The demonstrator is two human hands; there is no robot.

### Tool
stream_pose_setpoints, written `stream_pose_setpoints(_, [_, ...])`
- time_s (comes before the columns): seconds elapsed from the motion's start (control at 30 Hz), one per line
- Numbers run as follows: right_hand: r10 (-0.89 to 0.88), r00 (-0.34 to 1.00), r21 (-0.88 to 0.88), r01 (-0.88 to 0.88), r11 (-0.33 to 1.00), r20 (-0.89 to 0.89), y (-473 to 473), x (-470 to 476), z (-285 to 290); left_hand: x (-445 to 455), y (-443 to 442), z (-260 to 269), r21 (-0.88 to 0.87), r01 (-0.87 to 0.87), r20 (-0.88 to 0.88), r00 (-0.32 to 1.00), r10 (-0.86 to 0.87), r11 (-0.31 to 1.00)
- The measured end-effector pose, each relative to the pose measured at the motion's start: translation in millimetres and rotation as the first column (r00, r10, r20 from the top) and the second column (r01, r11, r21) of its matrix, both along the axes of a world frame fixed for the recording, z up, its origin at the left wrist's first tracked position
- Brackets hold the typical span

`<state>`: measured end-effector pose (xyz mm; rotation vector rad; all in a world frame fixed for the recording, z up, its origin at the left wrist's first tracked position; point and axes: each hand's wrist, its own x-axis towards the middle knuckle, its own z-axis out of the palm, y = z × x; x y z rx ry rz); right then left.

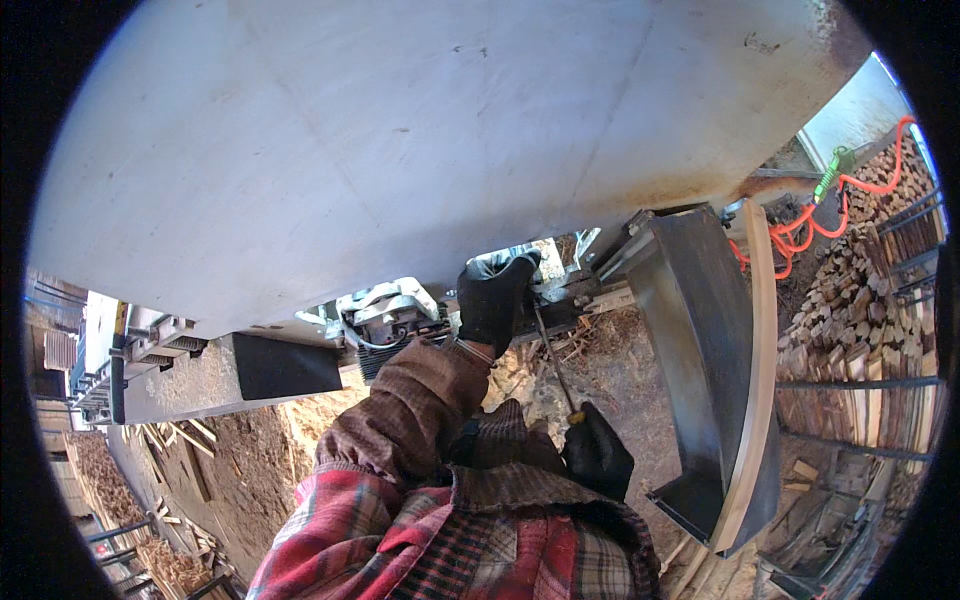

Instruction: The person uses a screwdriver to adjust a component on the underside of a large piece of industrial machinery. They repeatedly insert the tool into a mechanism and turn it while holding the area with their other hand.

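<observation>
My left hand [493, 300], in a black glove, reaches in under the lower edge of a large grey metal panel [450, 135], among whitish metal parts; its fingertips are partly hidden. My right hand [598, 451], also in a black glove, is closed around the yellowish handle of a screwdriver-like tool [553, 352]. The long thin shaft points up and its tip lies near the machine parts, just right of my left hand. A finned electric motor [386, 322] sits to the left of my left hand.
A dark metal chute [690, 322] with a pale wooden strip [756, 360] along it stands at right. Beyond hang a coiled orange air hose [806, 229] and a green air gun [830, 176]. Stacked wood pieces [847, 322] lie far right; wood scraps [191, 442] lie on the floor at left.
</observation>
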<state>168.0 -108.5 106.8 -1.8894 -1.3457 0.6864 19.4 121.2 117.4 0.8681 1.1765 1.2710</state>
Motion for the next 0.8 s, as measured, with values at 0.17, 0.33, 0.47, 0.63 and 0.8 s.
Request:
stream_pose_setpoints(0.17, [0.012, 0.821, -0.321, -0.237, 0.917, -0.571, 15, 18, 23, -8, 1, -14, -0.046, 0.045, -0.198, 0.979, -0.054, 0.998])
stream_pose_setpoints(0.33, [-0.171, 0.530, -0.365, -0.285, 0.886, -0.831, -14, 32, -37, -4, -3, 3, 0.016, 0.068, -0.177, 0.982, -0.064, 0.998])
stream_pose_setpoints(0.47, [-0.438, -0.015, -0.410, -0.323, 0.853, -0.899, -4, 23, -42, -8, 1, -4, 0.037, 0.102, -0.084, 0.992, -0.098, 0.994])
stream_pose_setpoints(0.63, [0.025, 0.841, -0.127, -0.110, 0.986, -0.540, 2, 1, -19, -7, 7, -16, 0.039, 0.097, -0.120, 0.989, -0.091, 0.995])
stream_pose_setpoints(0.8, [0.081, 0.986, 0.216, -0.112, 0.970, 0.148, 15, 0, 32, -4, 5, -13, 0.037, 0.056, -0.053, 0.997, -0.054, 0.998])
